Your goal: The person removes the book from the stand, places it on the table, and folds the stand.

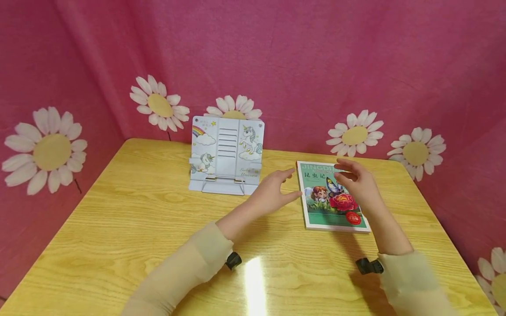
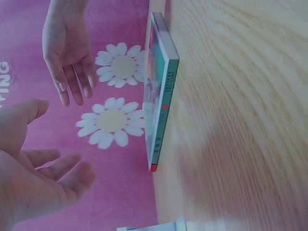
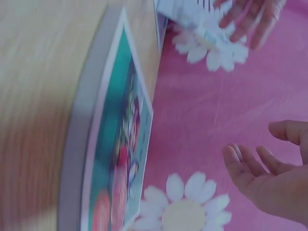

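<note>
A green picture book lies flat on the table, its cover showing a child, a butterfly and a red flower. My left hand hovers by the book's left edge, fingers and thumb spread, holding nothing. Over the book's right side is my right hand, fingers loosely bent and empty, hiding part of the cover. In the left wrist view a gap shows between both hands and the book. The right wrist view also shows the right hand apart from the book.
A white unicorn-printed book stand stands upright at the back of the wooden table, left of the book. Its wire holder is at the front. A pink curtain with daisies hangs behind the table and at its sides.
</note>
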